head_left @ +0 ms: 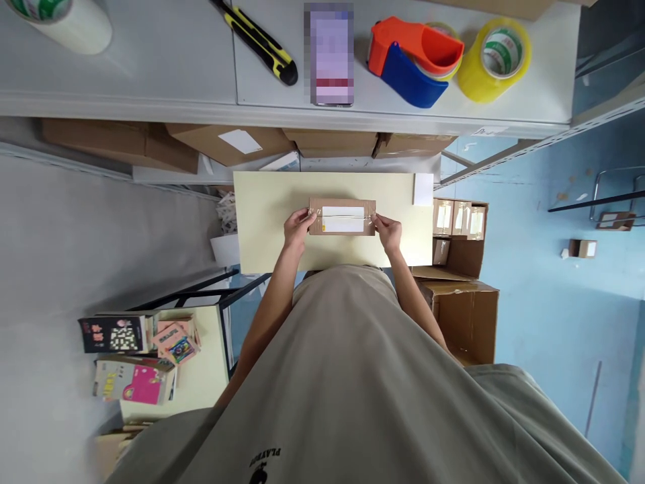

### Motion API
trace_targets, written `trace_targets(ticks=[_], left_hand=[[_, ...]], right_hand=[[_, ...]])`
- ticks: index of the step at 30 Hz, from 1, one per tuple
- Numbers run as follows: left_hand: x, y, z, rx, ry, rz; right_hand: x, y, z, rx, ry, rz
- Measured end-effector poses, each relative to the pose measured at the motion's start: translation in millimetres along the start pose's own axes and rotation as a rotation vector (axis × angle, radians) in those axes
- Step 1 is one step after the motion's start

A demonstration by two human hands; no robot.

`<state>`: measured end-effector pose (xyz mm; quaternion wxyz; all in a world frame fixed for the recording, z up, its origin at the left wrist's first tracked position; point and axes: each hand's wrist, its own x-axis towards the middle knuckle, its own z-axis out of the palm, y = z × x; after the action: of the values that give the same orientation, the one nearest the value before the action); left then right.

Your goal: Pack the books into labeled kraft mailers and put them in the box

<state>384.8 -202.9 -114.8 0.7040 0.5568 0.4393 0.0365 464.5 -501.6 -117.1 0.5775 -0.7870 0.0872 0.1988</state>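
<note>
A small brown cardboard box [342, 204] with a white label [343, 224] on its top is above the cream work table [272, 235]. Clear tape shines at the box's ends. My left hand [297, 227] pinches the box at its left end, thumb on top. At the right end my right hand [388, 232] grips the box in the same way. A thin dark line runs lengthwise over the label. The underside of the box is hidden, so I cannot tell if it touches the table.
A grey shelf [166, 81] beyond the table holds a box cutter [262, 46], phone [332, 57], tape dispenser [413, 60] and tape rolls [496, 60]. Cartons [327, 142] sit below it. Open cardboard boxes [466, 319] stand at right. Books [134, 380] are stacked lower left.
</note>
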Motion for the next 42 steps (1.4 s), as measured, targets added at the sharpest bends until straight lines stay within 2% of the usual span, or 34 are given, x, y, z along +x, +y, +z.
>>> trace_targets(ticks=[3, 6, 11, 20, 35, 42], left_hand=[[-7, -5, -0.7, 0.019, -0.049, -0.003], [-12, -13, -1.2, 0.051, -0.081, -0.07], [-13, -22, -2.7, 0.041, -0.088, -0.105], [-13, -25, -2.9, 0.001, -0.073, -0.095], [-18, -18, -1.3, -0.008, -0.034, -0.135], [-16, -8, 0.6, 0.032, -0.036, -0.138]], right_hand=[[-14, 6, -10, 0.049, 0.074, 0.033], [-22, 13, -15, 0.059, 0.082, 0.084], [-21, 22, -16, 0.138, 0.066, 0.134], [-22, 18, -15, 0.199, 0.074, 0.168], [-29, 13, -6, 0.257, 0.092, 0.186], [-24, 9, -4, 0.288, 0.086, 0.185]])
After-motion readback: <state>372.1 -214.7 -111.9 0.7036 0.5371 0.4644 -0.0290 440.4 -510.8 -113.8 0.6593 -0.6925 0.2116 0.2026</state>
